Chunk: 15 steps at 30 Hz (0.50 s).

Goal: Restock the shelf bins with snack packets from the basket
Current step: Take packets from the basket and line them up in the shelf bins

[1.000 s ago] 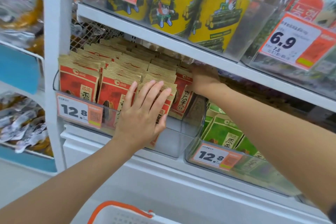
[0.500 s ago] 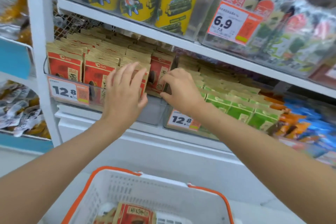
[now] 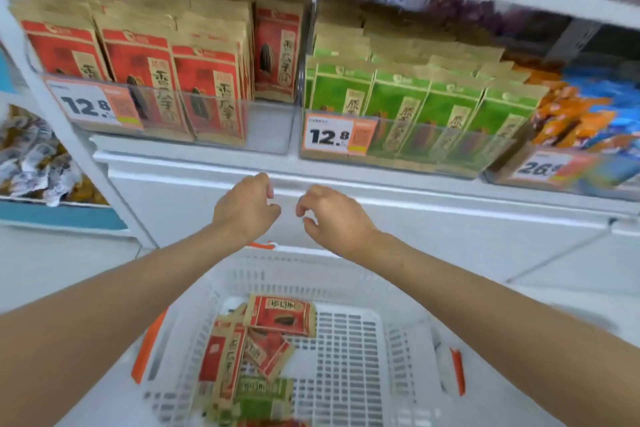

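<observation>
Snack packets (image 3: 280,319) lie flat in basket (image 3: 346,357), the top red one with its long axis left-right. Left hand (image 3: 246,208) and right hand (image 3: 335,217) hover over the far rim, fingers loosely curled, holding nothing. Both were at the red bin (image 3: 266,128) before, now lowered below the shelf edge.

"12.8" on the tag (image 3: 93,107) of the red-packet bin (image 3: 270,130), another "12.8" on the green-packet bin (image 3: 433,152)

A white cabinet front (image 3: 450,229) spans the middle. The left price tag (image 3: 93,107) and middle price tag (image 3: 337,137) read 12.8; the right price tag (image 3: 550,168) is blurred. Far left, pale wrapped goods (image 3: 34,166) lie above a blue rack edge (image 3: 62,217)
</observation>
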Each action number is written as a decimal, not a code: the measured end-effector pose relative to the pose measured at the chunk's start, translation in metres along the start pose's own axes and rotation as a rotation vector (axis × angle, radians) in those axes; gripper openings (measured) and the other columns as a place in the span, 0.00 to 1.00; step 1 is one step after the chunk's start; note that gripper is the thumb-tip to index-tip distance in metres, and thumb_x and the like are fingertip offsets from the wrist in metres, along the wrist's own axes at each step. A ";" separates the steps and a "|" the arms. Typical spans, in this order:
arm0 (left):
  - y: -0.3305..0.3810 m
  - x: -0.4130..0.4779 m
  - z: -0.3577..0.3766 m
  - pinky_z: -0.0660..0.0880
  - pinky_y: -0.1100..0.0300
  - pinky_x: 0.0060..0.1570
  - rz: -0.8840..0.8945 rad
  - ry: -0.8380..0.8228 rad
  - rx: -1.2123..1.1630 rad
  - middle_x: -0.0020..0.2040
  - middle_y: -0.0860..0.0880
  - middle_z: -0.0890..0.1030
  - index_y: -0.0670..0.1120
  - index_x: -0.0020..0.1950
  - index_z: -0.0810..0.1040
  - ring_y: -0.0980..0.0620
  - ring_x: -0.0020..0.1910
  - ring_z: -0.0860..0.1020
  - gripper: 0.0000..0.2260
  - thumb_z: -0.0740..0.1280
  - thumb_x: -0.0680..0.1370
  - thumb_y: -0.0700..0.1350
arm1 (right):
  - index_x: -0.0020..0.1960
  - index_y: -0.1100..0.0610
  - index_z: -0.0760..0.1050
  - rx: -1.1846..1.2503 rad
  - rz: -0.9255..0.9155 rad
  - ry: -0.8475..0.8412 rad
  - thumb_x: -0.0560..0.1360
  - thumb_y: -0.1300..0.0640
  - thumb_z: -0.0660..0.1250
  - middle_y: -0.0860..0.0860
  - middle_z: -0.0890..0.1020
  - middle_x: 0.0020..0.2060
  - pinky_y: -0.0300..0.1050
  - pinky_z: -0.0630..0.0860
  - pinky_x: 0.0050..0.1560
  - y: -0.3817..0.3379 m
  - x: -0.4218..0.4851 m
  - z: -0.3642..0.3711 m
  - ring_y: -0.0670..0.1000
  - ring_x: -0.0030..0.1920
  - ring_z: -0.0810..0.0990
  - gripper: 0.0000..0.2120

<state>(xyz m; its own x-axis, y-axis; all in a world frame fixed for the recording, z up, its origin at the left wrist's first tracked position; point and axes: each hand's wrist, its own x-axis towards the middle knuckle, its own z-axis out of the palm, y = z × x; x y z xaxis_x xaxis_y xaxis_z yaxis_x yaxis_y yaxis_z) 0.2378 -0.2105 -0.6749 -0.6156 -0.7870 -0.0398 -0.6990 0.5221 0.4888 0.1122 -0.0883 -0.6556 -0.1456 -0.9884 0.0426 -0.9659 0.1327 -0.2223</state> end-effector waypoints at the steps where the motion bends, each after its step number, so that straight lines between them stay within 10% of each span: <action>1: -0.004 0.000 0.010 0.73 0.55 0.45 -0.035 -0.064 0.024 0.48 0.50 0.76 0.49 0.48 0.71 0.48 0.47 0.75 0.06 0.67 0.73 0.45 | 0.57 0.55 0.77 0.023 0.024 -0.081 0.78 0.60 0.61 0.51 0.76 0.55 0.48 0.73 0.49 0.005 -0.008 0.014 0.54 0.55 0.76 0.10; 10: -0.071 -0.020 0.106 0.76 0.58 0.46 -0.048 -0.741 0.420 0.44 0.49 0.79 0.48 0.37 0.72 0.51 0.42 0.77 0.08 0.65 0.75 0.47 | 0.63 0.55 0.74 -0.024 0.080 -0.602 0.78 0.60 0.64 0.53 0.77 0.62 0.48 0.72 0.59 0.033 -0.033 0.108 0.55 0.62 0.75 0.14; 15: -0.108 -0.039 0.152 0.74 0.59 0.48 -0.328 -0.766 0.225 0.54 0.42 0.80 0.38 0.59 0.76 0.46 0.52 0.79 0.13 0.63 0.80 0.46 | 0.61 0.57 0.75 -0.076 0.081 -0.783 0.76 0.63 0.65 0.54 0.79 0.58 0.53 0.78 0.57 0.036 -0.045 0.135 0.56 0.57 0.78 0.14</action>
<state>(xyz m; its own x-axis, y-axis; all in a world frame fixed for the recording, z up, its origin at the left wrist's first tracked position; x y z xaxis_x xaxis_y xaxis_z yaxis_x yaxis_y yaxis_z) 0.2821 -0.1858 -0.8590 -0.3896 -0.5126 -0.7651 -0.8898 0.4238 0.1692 0.1130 -0.0492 -0.7972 -0.0505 -0.7358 -0.6753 -0.9749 0.1832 -0.1267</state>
